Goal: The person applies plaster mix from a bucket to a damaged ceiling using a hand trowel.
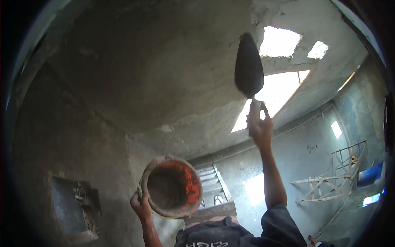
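Note:
My left hand (142,205) grips the side of an orange bucket (192,181) by its rim. Grey mortar coats the bucket's rim and much of its inside, and the bucket is tipped so that its mouth faces me. Higher up and to the right, my right hand (261,126) is closed around the handle of a trowel (249,68). The dark, leaf-shaped blade points away from me and overlaps the plastered wall (185,74) and the edge of a bright opening (279,92).
Below me are wooden slats (210,181) and a plank (212,210), with sandalled feet (218,199) on them. A wooden frame (325,189) and a blue drum (370,175) stand at the right. A recess (68,206) is in the left wall. Part of another person (314,241) shows at the bottom right.

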Available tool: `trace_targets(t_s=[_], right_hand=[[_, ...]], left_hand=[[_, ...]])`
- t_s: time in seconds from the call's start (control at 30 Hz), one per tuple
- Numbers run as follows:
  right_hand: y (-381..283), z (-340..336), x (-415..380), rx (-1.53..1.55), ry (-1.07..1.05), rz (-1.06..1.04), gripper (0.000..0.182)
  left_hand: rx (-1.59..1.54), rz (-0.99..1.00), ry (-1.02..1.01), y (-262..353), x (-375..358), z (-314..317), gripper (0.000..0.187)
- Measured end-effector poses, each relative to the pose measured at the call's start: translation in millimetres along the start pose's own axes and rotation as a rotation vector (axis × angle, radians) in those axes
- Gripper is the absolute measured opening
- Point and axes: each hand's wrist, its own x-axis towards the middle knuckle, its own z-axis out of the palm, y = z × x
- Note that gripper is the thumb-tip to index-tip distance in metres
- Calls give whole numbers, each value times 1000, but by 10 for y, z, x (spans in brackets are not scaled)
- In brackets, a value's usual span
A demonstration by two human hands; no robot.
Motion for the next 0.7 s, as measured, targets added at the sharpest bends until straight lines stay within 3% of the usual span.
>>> trace_targets(t_s=[0.03, 0.1, 0.13, 0.17, 0.23, 0.3, 0.33, 0.37, 0.43, 0.47, 0.63, 0.7], right_hand=[[-49, 30, 327, 14, 70, -158, 50], [-130, -29, 912, -126, 185, -224, 42], [-236, -39, 1157, -37, 184, -172, 39], [-215, -61, 1419, -176, 253, -272, 40], [-224, -167, 1915, -417, 397, -661, 40], [-301, -448, 2414, -683, 385, -784, 42], [-372, -508, 2575, -758, 486, -908, 42], [-450, -614, 2684, -747, 440, -834, 44], [-557, -813, 2924, -899, 479, -837, 45], [-595, -910, 3043, -902, 472, -896, 43], [-736, -1208, 3448, -856, 403, -925, 40], [-782, -1268, 3569, -993, 411, -957, 45]], left_hand=[[-26, -23, 5, -17, -5, 13, 21], [-51, -57, 6, -28, -39, 20, 20], [-53, -65, -1, -61, -39, 38, 20], [-66, -49, -6, -121, -33, 75, 20], [-88, -67, 26, -278, -15, 104, 21], [-60, -90, 10, -590, 39, 39, 20], [-17, -124, -6, -653, 73, 21, 18], [-26, -118, -4, -702, 78, 32, 18], [40, -306, 5, -612, -8, 28, 47], [41, -328, 30, -529, -24, 37, 51], [-41, -419, 30, -352, -19, 71, 54], [30, -383, 49, -485, 23, 44, 53]])
